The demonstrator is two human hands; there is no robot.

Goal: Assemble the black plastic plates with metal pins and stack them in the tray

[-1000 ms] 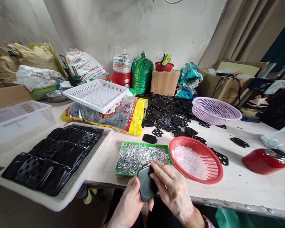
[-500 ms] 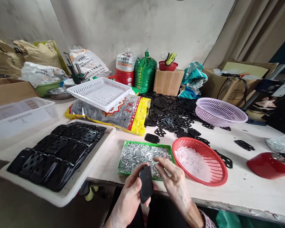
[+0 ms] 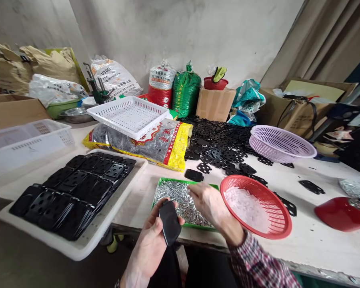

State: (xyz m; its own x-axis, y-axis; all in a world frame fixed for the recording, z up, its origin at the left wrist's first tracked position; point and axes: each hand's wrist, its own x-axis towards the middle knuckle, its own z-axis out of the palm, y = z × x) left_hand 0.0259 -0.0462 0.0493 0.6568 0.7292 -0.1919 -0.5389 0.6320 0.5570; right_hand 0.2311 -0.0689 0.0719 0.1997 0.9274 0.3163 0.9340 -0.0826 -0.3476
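My left hand [image 3: 150, 244] is closed around a flat black plastic plate [image 3: 169, 224] with rounded corners and a small tab at its top. The plate is tilted, its smooth face turned up, just in front of the green tray [image 3: 198, 226]. Small silvery metal pins [image 3: 175, 194] fill that tray. Over the pins, my right hand [image 3: 208, 204] reaches in with its fingers bent and drawn together. Its fingertips are partly hidden and slightly blurred, so anything between them cannot be made out.
A red basket [image 3: 283, 214] with small whitish pieces stands right of the tray. On the left, a white tray [image 3: 108, 224] holds stacked black plates. Behind lie a heap of loose black plates [image 3: 219, 140], a purple basket [image 3: 283, 150] and a yellow-edged bag [image 3: 180, 146] under a white basket [image 3: 138, 132].
My right hand has moved away from the black plate and over the metal pins, its fingers drawing together. The left hand has shifted left, turning the plate's face up.
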